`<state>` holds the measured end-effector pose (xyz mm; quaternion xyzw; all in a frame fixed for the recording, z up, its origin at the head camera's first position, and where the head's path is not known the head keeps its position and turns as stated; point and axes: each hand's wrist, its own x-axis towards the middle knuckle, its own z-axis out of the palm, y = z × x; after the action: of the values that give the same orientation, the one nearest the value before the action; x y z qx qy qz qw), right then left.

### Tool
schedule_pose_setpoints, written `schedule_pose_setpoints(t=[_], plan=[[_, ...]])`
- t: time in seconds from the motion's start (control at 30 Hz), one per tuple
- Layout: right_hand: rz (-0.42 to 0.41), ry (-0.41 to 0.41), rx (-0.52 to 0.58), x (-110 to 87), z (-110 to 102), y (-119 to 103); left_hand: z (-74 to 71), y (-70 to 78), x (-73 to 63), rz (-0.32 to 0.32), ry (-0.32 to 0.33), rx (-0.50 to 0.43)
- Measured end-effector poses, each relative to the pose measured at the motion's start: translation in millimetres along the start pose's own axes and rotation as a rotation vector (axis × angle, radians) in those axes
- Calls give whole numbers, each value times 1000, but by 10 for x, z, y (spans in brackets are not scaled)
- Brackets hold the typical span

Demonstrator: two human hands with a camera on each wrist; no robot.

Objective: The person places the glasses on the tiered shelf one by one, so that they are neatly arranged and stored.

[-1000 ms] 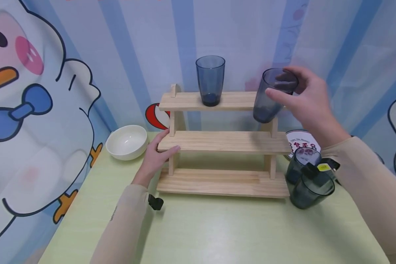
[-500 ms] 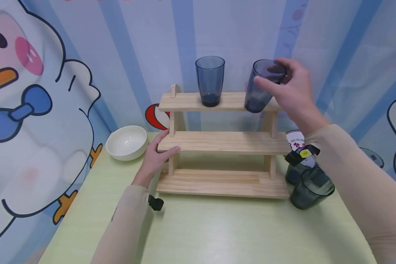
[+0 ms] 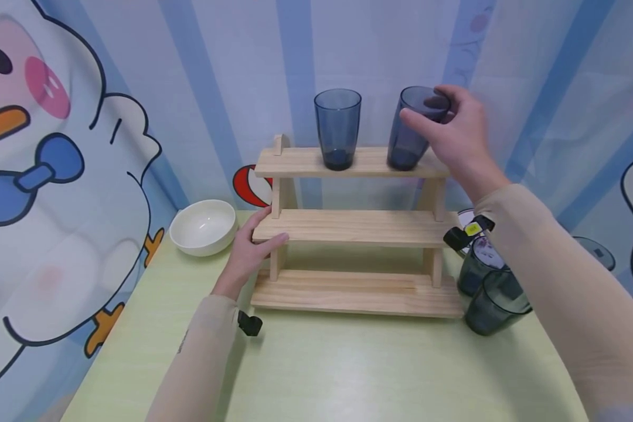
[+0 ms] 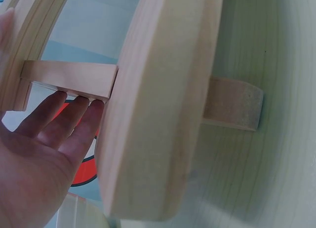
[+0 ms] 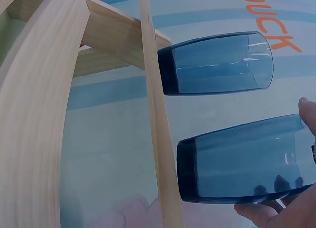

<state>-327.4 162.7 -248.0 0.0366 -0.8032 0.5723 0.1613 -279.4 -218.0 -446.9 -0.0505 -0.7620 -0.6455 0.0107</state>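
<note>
A three-tier wooden shelf rack (image 3: 358, 225) stands on the table. My right hand (image 3: 456, 132) grips a dark blue drinking glass (image 3: 408, 140) near its rim, thumb on the near side. The glass tilts slightly, its base right at the top shelf's right part. In the right wrist view, the base of this held glass (image 5: 232, 161) is close by the shelf board (image 5: 160, 119). A matching glass (image 3: 337, 129) stands upright to its left. My left hand (image 3: 245, 252) holds the left end of the middle shelf; in the left wrist view, its fingers (image 4: 71, 122) touch a wooden upright.
A white bowl (image 3: 203, 228) sits left of the rack. Two dark glasses, a nearer one (image 3: 498, 305) and one behind it (image 3: 477, 266), stand at the right, partly behind my right sleeve. Another glass rim (image 3: 596, 252) shows farther right. A patterned curtain (image 3: 232, 70) hangs behind.
My right hand has brought the glass left and up, from in front of the rack's right side to the top shelf, and tilted it less. The left hand stays put.
</note>
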Motion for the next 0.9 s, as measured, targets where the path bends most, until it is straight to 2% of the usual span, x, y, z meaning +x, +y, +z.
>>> schedule_pose_setpoints(t=[0.47,0.9], plan=[[-2,-50,-20,63,124,-12,9,8,-14,-11,-10,-1],[33,-29,-98,52,198,-79,-5,-8,5,3,-8,3]])
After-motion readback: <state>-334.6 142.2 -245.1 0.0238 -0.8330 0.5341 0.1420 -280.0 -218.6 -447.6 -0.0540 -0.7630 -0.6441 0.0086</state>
